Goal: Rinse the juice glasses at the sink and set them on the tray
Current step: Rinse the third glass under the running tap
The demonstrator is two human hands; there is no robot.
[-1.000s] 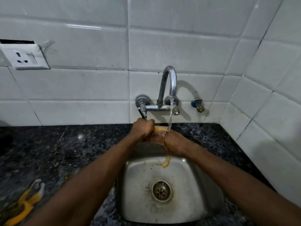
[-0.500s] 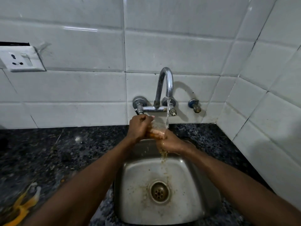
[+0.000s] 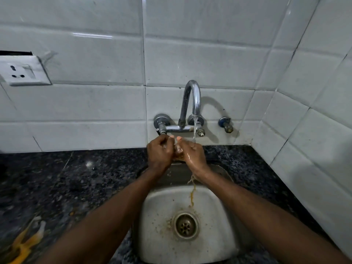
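Observation:
A clear juice glass (image 3: 178, 149) with orange residue is held between both hands under the chrome tap (image 3: 192, 103), above the back of the steel sink (image 3: 160, 233). My left hand (image 3: 159, 154) grips its left side. My right hand (image 3: 194, 155) grips its right side, wet. Most of the glass is hidden by my fingers. A thin stream of water (image 3: 194, 130) falls onto the glass and my right hand. Orange-tinted water (image 3: 192, 195) runs down into the sink toward the drain (image 3: 185, 225). No tray is in view.
Dark speckled granite counter (image 3: 76, 183) surrounds the sink. Yellow peel scraps (image 3: 24, 242) lie at the counter's lower left. A wall socket (image 3: 22, 73) sits on the white tiles at left. A second valve (image 3: 225, 125) sticks out right of the tap. A tiled side wall closes the right.
The glass has been raised closer to the tap spout and both hands have closed in around it. Orange water keeps draining into the sink.

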